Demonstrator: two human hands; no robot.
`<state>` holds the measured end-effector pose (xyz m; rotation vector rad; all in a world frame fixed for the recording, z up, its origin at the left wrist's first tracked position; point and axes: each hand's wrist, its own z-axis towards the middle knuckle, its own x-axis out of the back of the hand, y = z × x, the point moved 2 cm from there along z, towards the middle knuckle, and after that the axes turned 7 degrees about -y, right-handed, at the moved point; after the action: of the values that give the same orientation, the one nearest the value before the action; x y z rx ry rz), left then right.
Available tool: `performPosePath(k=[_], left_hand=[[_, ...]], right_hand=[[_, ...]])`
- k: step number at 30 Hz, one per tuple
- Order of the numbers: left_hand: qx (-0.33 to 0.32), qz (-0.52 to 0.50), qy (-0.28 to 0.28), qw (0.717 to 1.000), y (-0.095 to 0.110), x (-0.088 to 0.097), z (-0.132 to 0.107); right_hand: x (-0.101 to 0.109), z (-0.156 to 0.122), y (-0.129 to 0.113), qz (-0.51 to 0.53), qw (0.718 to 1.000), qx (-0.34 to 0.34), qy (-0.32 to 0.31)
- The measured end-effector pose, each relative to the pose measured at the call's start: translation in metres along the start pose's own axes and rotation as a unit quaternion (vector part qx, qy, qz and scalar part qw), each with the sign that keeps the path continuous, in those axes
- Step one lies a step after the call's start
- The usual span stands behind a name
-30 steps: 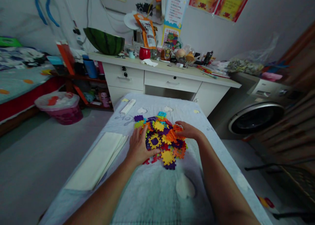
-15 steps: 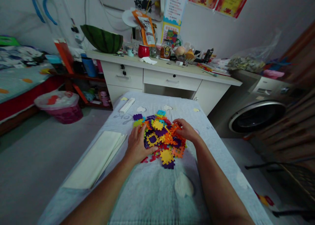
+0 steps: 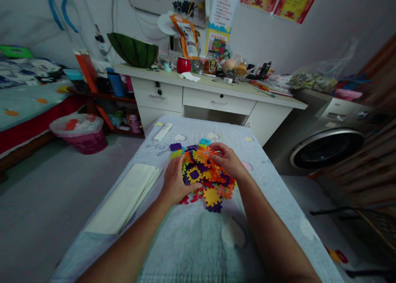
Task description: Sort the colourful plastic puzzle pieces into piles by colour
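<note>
A heap of colourful foam puzzle pieces point(image 3: 206, 178), purple, yellow, orange, red and blue, lies on a table covered with a pale blue cloth point(image 3: 192, 241). My left hand point(image 3: 175, 183) rests flat on the heap's left side, fingers stretched out over the pieces. My right hand point(image 3: 227, 161) lies on top of the heap's right and far part, fingers bent down onto orange pieces. Whether it grips one I cannot make out.
A folded cream sheet point(image 3: 125, 198) lies left on the table, a white bar point(image 3: 162, 132) at the far left corner. Beyond stand a cluttered white desk point(image 3: 213, 99) with half a watermelon point(image 3: 133, 51), a washing machine point(image 3: 328, 145) at right, a pink bin point(image 3: 79, 133) and a bed point(image 3: 21, 105) at left.
My right hand has slid left and further onto the top of the heap. My left hand has stayed on the left side. The view has shifted slightly.
</note>
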<state>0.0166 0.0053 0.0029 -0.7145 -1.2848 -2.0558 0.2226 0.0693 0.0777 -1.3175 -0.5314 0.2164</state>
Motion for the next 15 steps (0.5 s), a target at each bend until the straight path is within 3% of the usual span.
performPosePath(k=[3, 5, 10, 15], left_hand=[[0.014, -0.029, 0.011, 0.999, -0.001, 0.001, 0.000], [0.019, -0.037, 0.009, 0.999, 0.000, 0.002, -0.001], [0.017, -0.033, 0.010, 0.999, 0.001, 0.004, 0.000], [0.027, -0.048, 0.037, 0.998, -0.002, 0.005, 0.000]], right_hand=[[-0.020, 0.006, -0.005, -0.047, 0.998, 0.021, -0.039], [-0.020, 0.006, -0.004, -0.099, 0.994, 0.030, -0.024], [0.012, -0.009, 0.007, -0.227, 0.973, 0.014, 0.031], [0.052, -0.038, 0.040, -0.376, 0.920, -0.048, 0.097]])
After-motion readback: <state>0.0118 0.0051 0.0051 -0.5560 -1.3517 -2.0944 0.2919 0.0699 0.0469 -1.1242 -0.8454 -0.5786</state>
